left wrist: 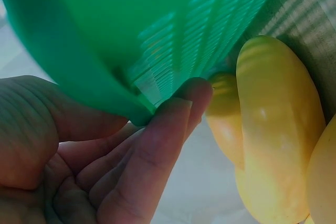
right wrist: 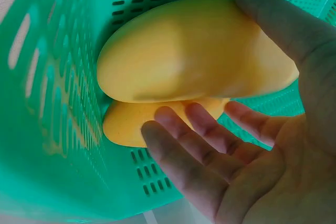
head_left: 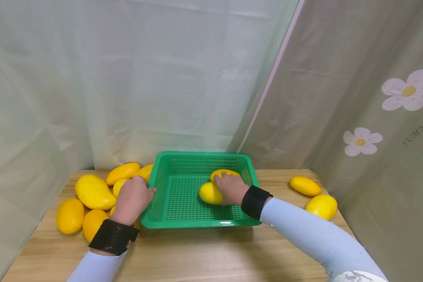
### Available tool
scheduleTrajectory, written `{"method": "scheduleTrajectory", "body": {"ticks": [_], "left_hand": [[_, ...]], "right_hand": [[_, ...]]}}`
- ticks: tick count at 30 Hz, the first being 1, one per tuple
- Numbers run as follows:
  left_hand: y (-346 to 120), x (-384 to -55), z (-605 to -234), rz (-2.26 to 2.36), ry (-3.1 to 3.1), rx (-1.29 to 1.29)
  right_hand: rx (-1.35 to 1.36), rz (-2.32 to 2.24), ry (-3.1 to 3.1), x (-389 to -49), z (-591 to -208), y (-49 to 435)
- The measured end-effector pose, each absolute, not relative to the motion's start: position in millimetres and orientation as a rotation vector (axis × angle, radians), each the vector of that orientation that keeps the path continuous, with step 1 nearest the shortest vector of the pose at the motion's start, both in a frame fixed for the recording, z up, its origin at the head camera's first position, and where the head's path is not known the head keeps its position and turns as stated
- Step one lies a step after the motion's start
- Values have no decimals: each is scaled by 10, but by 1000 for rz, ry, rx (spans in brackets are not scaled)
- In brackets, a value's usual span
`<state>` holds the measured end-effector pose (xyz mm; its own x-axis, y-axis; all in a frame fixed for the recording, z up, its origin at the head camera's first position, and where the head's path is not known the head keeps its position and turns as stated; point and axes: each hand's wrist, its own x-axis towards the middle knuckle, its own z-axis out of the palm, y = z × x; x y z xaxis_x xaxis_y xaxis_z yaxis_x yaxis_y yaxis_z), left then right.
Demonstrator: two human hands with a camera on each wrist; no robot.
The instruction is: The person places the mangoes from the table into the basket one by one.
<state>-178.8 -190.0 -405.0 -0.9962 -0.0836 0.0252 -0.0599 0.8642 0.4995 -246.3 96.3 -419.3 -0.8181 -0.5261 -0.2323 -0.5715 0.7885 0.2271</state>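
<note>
A green plastic basket [head_left: 201,224] with slotted walls stands on the table. My left hand [head_left: 134,197] pinches its left rim [left wrist: 84,87] between thumb and fingers, as the left wrist view shows. Inside the basket, toward its right end, two yellow mangoes lie side by side: a nearer mango [head_left: 209,194] and a farther mango [head_left: 221,172]. Over them is my right hand [head_left: 231,188]. In the right wrist view its thumb is at one side of the larger mango [right wrist: 173,51], while the loosely spread fingers [right wrist: 184,166] reach the other mango [right wrist: 123,127].
Several mangoes [head_left: 93,192] crowd the table left of the basket, close to my left hand. On the right side lie a slim mango [head_left: 304,185] and a rounder mango [head_left: 322,206] near the table edge. Pale curtains [head_left: 183,78] hang behind and at both sides.
</note>
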Motion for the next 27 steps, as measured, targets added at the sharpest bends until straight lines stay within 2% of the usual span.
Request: {"method": "scheduleTrajectory", "body": {"ticks": [16,27], "left_hand": [[-1887,-1776,-4043,-826,-3017,149],[-1906,-1786,-4065,-791,-3009,147]], "right_hand": [[-789,449,2786,-2449,-4185,977],[-791,234,2809,-2385,-4014,1064]]}}
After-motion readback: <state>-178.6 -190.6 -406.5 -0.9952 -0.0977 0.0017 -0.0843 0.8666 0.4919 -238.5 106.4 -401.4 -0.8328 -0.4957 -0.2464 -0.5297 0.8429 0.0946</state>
